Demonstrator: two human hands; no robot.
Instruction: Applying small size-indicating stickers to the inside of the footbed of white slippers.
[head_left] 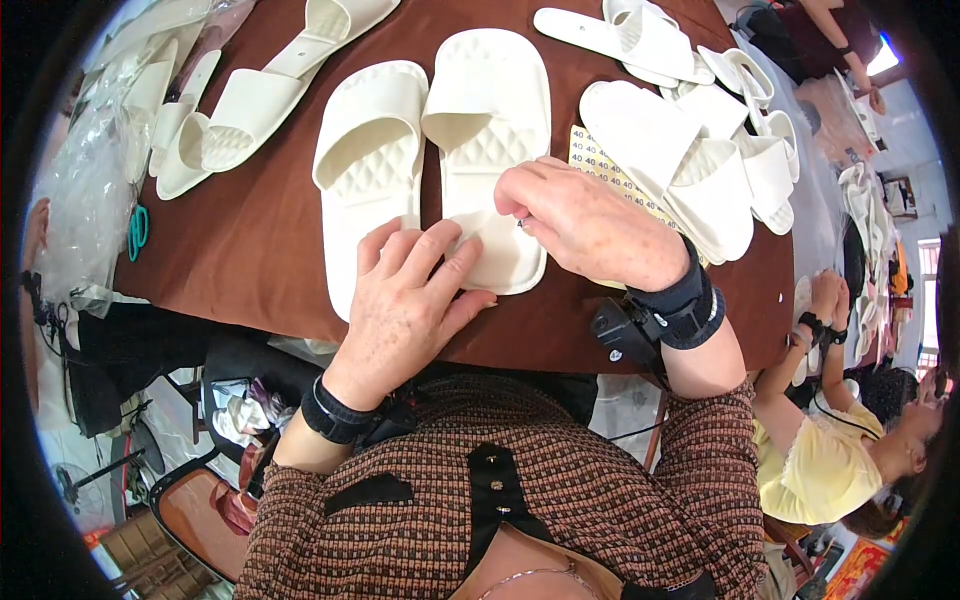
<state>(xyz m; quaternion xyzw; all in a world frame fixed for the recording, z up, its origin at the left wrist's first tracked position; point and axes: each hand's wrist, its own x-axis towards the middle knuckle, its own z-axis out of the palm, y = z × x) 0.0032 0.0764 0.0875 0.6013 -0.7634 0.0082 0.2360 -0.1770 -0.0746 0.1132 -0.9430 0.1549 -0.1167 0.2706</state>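
On brown desk (250, 250), near edge: pair of white slippers, left slipper (366, 160) and right slipper (490, 150), side by side, toes away. Left hand (410, 295) flat on right slipper's heel, fingers spread, apparently pinning it down. Right hand (585, 225) beside it on same heel, fingertips pinched together on something too small to tell. Yellow sticker sheet (600, 165) just right, half under more slippers (700, 170). Teal scissors (137, 230) at far left.
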